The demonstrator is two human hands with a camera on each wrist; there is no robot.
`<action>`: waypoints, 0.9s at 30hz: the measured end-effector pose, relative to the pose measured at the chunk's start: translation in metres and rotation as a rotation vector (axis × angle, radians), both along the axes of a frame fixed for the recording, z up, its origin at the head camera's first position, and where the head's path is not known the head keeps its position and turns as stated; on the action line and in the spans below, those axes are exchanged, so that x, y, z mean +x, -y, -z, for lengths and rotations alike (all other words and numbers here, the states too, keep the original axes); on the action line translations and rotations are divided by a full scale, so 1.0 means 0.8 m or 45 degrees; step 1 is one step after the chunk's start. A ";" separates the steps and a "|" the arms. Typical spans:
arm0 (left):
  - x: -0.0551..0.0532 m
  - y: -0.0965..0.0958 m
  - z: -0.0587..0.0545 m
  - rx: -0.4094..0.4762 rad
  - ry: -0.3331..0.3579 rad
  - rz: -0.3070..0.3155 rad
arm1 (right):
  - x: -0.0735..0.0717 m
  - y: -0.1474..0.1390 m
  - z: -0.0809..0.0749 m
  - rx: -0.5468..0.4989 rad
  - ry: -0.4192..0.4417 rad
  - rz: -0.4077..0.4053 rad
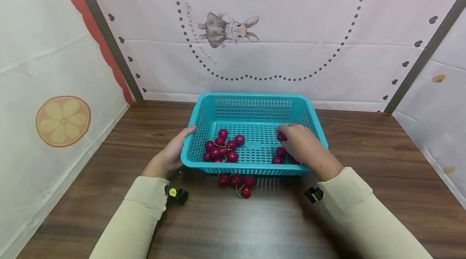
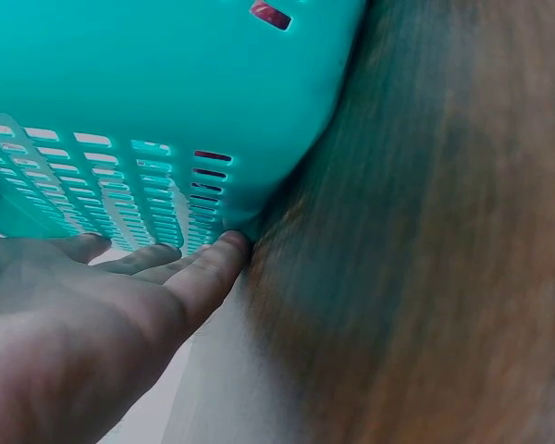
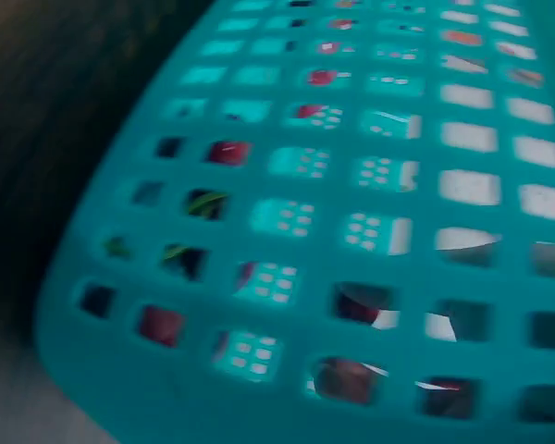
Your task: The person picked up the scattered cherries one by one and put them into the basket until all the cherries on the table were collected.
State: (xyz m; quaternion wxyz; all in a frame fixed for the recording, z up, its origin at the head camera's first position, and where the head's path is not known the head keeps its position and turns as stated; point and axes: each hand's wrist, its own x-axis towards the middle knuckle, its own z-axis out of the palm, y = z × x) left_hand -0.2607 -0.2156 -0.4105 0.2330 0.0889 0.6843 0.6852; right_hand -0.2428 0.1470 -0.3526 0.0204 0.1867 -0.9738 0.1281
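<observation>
A turquoise plastic basket (image 1: 251,166) with slotted walls stands on the wooden table. Against its left outer side rests my left hand (image 1: 172,150); in the left wrist view its fingers (image 2: 208,277) lie extended along the wall. My right hand (image 1: 302,145) reaches into the basket's right part and pinches a dark red cherry (image 1: 281,136) at its fingertips. Beneath that hand lie other cherries (image 1: 277,160), partly covered by it. Several more cherries (image 1: 223,151), some with green stems, are bunched at the basket's left. The right wrist view shows only the basket's wall (image 3: 287,370), not the hand.
In front of the basket, several cherries (image 1: 236,179) with stems lie on the table (image 1: 233,226). A pale printed cloth (image 1: 284,20) hangs behind, and similar cloth panels stand at the left and right sides.
</observation>
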 end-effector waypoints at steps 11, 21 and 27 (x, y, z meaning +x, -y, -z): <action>-0.001 0.000 0.000 0.007 -0.013 0.010 | -0.006 0.002 0.016 0.141 0.072 0.018; -0.001 0.001 0.003 0.004 -0.026 0.012 | -0.009 0.000 0.024 0.180 0.143 -0.023; -0.001 0.000 0.001 0.012 -0.019 0.017 | -0.009 0.000 0.023 0.222 0.174 -0.033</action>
